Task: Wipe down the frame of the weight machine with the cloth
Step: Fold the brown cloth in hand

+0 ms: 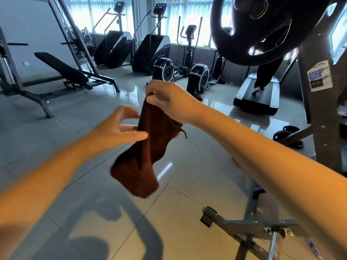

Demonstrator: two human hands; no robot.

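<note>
Your right hand [165, 96] pinches the top edge of the dark brown terry cloth [144, 156], which hangs over open glossy tiled floor [187, 166]. Your left hand [116, 126], fingers spread loose, touches its side. The dark steel weight machine frame [317, 119] stands apart on your right.

The cloth [148, 147] hangs in the middle, its top pinched in my right hand [165, 96], with my left hand [116, 126] at its left side. The weight machine's frame [317, 109] stands near right, with a weight plate [249, 30] high on its left. A bench [62, 69] lies far left and a treadmill [257, 94] far right.
</note>
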